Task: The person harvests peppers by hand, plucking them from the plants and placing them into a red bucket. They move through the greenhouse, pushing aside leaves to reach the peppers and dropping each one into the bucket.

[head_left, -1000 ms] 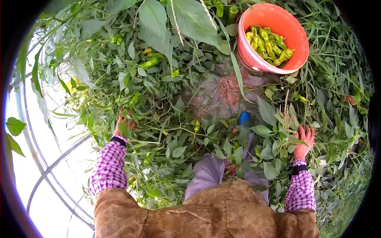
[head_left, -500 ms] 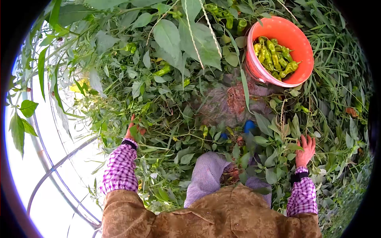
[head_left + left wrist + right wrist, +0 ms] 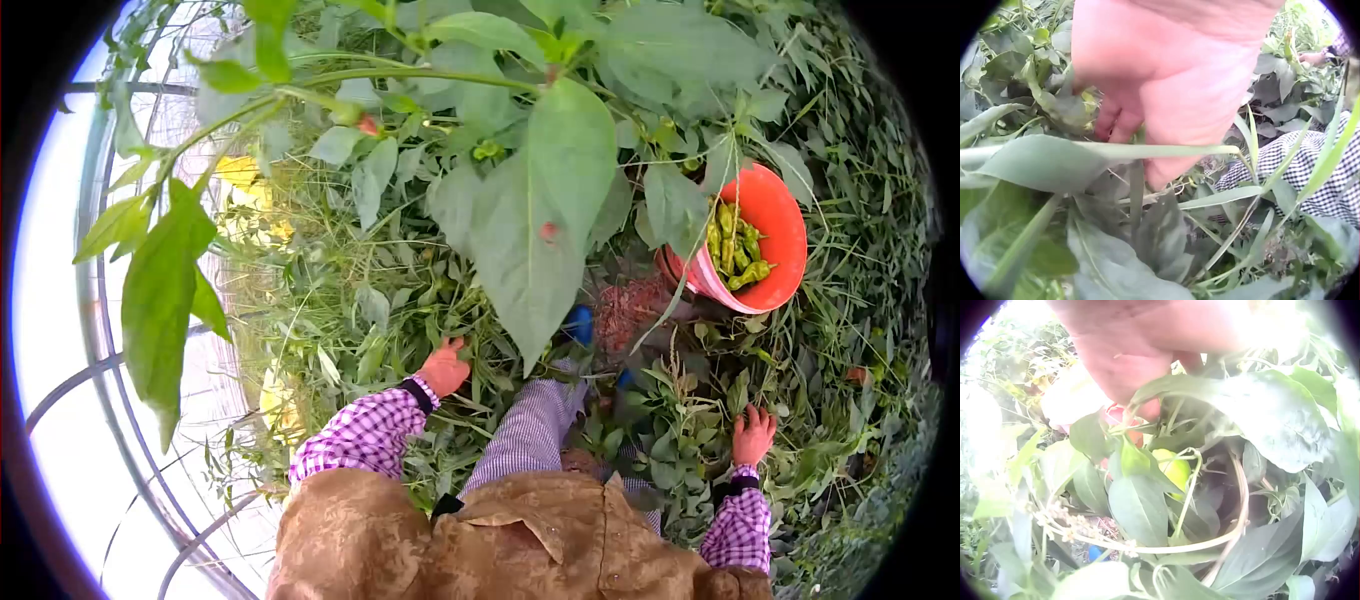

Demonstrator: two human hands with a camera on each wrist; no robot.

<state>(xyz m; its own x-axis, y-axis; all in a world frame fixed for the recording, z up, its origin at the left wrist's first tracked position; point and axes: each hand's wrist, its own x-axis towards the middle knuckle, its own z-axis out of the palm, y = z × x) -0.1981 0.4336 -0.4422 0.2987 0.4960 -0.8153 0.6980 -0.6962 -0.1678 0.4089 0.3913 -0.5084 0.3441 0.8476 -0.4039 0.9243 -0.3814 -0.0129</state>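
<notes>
My left hand (image 3: 445, 370) reaches low into the pepper plants (image 3: 390, 335) beside my left leg. In the left wrist view its palm (image 3: 1172, 81) faces the camera, and the fingers point down among leaves, tips hidden. Over on the right side, my right hand (image 3: 755, 436) is among leafy stems with its fingers spread. The right wrist view has that hand (image 3: 1141, 356) above a light green pepper (image 3: 1174, 470), half covered by leaves. Neither hand shows anything held.
A red bucket (image 3: 785, 245) with several green peppers (image 3: 735, 245) stands tilted at the upper right. Large leaves (image 3: 550, 210) hang close in front of the head camera. Curved poles (image 3: 85, 375) and bright sheeting line the left. My blue shoe (image 3: 579, 325) is between the plants.
My left hand has moved right, closer to my leg. My right hand has shifted slightly down in the view. The head view has turned, so the bucket sits lower and leaves loom nearer.
</notes>
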